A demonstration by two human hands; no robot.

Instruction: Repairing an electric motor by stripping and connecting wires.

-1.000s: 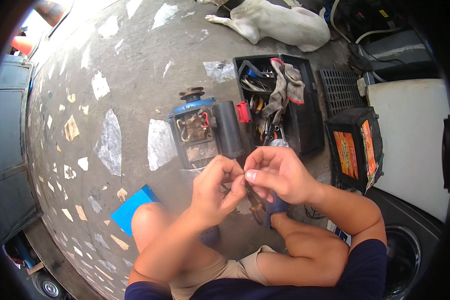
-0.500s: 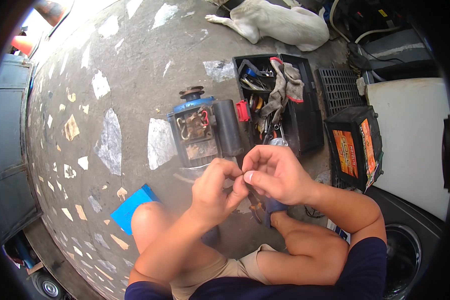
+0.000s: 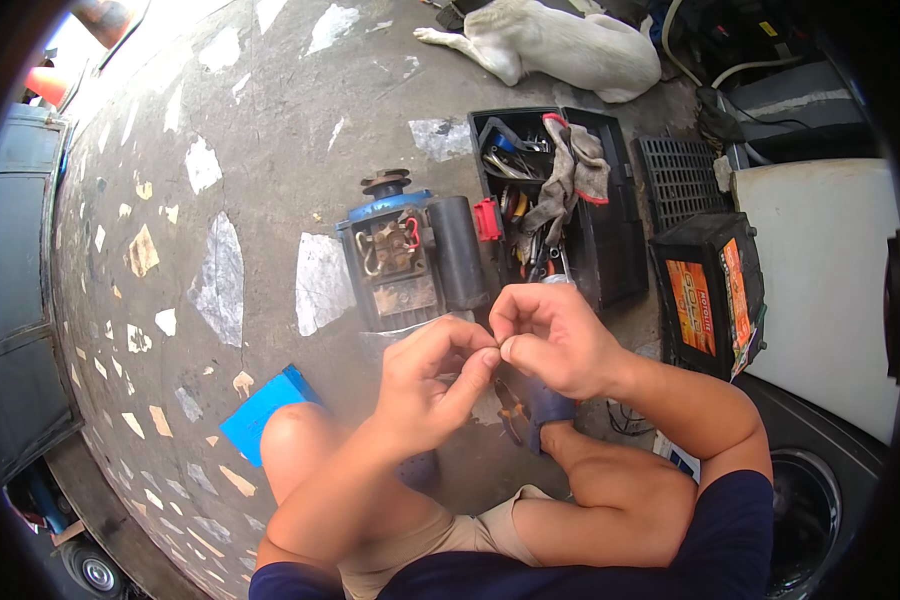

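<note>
My left hand (image 3: pixel 425 380) and my right hand (image 3: pixel 558 338) meet fingertip to fingertip above the floor, both pinched closed. Whatever sits between the fingers is too small to make out. Just beyond them stands an electric motor (image 3: pixel 402 298) with a blue end, a pulley on top and its wiring box uncovered, red and white wires showing. A black cylinder (image 3: pixel 457 250) runs along the motor's right side. Beneath my hands, pliers with orange-and-black handles (image 3: pixel 513 412) lie on the floor by my right foot.
An open black toolbox (image 3: pixel 610 230) holds hand tools, with grey work gloves (image 3: pixel 572 170) draped over it. To the right stand a car battery (image 3: pixel 705 295) and a black grate (image 3: pixel 680 180). A white dog (image 3: pixel 560 45) lies at the back. A blue flat piece (image 3: pixel 265 410) rests by my left knee.
My hands stay together at nearly the same spot. The left fingers and thumb have shifted slightly, and the right hand has risen a little.
</note>
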